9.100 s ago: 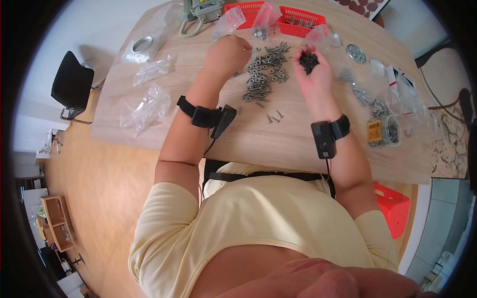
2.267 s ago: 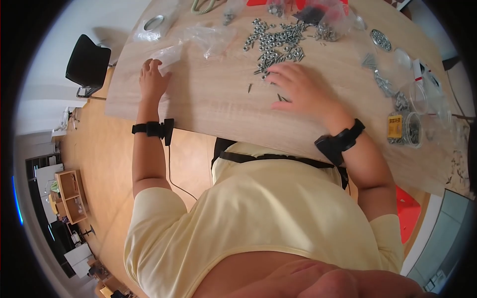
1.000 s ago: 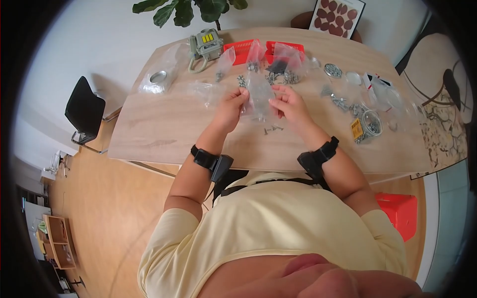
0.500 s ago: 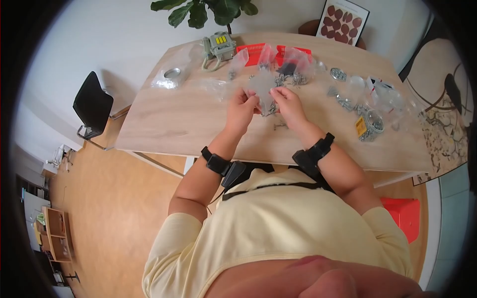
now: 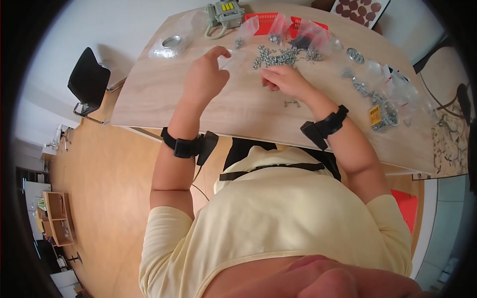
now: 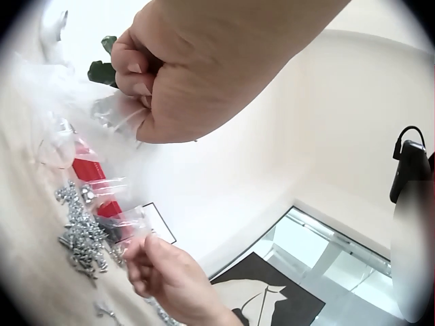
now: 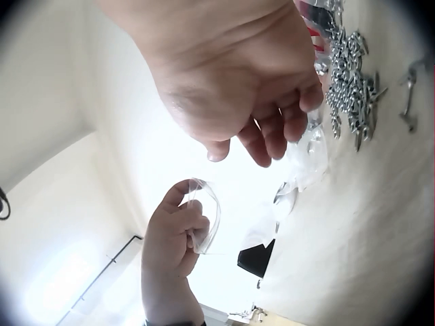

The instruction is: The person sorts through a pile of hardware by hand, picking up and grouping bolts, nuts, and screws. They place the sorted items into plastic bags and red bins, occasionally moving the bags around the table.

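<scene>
The left hand (image 5: 206, 77) is raised over the table's left half, its curled fingers pinching a clear plastic bag (image 7: 213, 227), as the right wrist view shows. Across from it, the right hand (image 5: 290, 82) hovers just in front of the heap of metal nuts and screws (image 5: 276, 58). Its fingers are loosely bent, and no object shows in its palm (image 7: 238, 88). A few loose screws (image 5: 292, 104) lie nearer the table's front edge.
Behind the heap stand small filled bags (image 5: 278, 32) and red baskets (image 5: 263, 22). A telephone (image 5: 228, 14) is at the back left. On the right lie more screws (image 5: 360, 88), a labelled clear jar (image 5: 383, 116) and a round lid of small parts (image 5: 355, 55).
Both hands held a clear bag between them in front of the heap; now they are apart. The left hand has moved left with the bag, and the right hand has let go of it.
</scene>
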Demonstrator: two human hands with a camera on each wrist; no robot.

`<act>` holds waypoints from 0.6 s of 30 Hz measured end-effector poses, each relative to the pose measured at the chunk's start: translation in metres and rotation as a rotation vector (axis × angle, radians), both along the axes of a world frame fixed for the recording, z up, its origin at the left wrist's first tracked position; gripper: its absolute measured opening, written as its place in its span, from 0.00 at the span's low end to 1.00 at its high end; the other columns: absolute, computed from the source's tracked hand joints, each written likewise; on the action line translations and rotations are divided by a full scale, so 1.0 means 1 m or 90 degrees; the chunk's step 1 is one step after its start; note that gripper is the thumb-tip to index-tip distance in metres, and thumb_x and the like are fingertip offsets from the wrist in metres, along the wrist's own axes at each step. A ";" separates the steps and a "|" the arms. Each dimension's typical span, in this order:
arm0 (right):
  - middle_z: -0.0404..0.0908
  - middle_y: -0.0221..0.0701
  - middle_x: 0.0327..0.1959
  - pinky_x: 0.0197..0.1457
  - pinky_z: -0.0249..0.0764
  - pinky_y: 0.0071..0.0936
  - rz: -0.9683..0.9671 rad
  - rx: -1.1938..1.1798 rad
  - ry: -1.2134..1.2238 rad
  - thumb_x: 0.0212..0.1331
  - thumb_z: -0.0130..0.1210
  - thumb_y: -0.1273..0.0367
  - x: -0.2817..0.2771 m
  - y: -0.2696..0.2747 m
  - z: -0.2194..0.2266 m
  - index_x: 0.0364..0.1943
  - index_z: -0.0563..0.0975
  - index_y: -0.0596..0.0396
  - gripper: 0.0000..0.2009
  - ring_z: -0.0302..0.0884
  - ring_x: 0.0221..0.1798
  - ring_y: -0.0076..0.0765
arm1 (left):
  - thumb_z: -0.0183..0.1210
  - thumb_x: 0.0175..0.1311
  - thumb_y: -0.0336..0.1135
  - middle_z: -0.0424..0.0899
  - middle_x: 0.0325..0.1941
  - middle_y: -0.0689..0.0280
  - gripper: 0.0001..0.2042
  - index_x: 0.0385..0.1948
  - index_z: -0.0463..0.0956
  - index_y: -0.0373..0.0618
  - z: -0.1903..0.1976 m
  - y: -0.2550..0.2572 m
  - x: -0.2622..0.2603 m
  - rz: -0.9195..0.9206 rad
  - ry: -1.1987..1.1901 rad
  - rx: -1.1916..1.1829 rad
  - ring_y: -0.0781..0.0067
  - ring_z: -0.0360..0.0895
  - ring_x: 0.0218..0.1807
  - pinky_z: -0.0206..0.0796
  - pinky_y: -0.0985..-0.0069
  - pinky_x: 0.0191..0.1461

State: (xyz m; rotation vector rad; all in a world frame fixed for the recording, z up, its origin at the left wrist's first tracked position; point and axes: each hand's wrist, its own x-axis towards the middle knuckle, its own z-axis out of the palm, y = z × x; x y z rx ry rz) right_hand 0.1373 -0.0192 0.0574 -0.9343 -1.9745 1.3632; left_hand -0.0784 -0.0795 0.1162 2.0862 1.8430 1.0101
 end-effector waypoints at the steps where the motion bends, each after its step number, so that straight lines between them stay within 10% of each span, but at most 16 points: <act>1: 0.73 0.28 0.20 0.30 0.67 0.22 -0.024 0.047 -0.026 0.59 0.55 0.58 0.005 -0.002 -0.004 0.27 0.74 0.59 0.16 0.69 0.25 0.23 | 0.54 0.43 0.24 0.65 0.11 0.66 0.16 0.39 0.73 0.44 -0.004 0.003 -0.003 0.029 0.073 -0.019 0.72 0.65 0.16 0.58 0.73 0.23; 4: 0.74 0.34 0.23 0.31 0.67 0.27 -0.072 0.209 -0.361 0.54 0.59 0.55 0.035 -0.004 -0.019 0.28 0.73 0.58 0.18 0.71 0.26 0.33 | 0.54 0.43 0.25 0.69 0.13 0.63 0.17 0.40 0.71 0.44 -0.033 0.020 -0.007 0.012 0.175 -0.056 0.67 0.71 0.19 0.61 0.71 0.26; 7: 0.77 0.43 0.30 0.40 0.71 0.38 -0.110 0.292 -0.370 0.49 0.61 0.55 0.046 -0.014 -0.042 0.27 0.74 0.58 0.18 0.76 0.35 0.49 | 0.56 0.44 0.26 0.77 0.18 0.58 0.19 0.42 0.70 0.42 -0.060 0.047 0.004 -0.065 0.114 -0.158 0.59 0.77 0.24 0.67 0.67 0.28; 18: 0.74 0.40 0.25 0.35 0.71 0.38 -0.117 0.335 -0.354 0.40 0.56 0.75 0.066 0.009 -0.066 0.23 0.74 0.57 0.04 0.73 0.31 0.49 | 0.59 0.52 0.27 0.73 0.17 0.67 0.15 0.41 0.68 0.39 -0.087 0.102 0.057 -0.202 -0.345 -0.451 0.78 0.71 0.15 0.59 0.82 0.17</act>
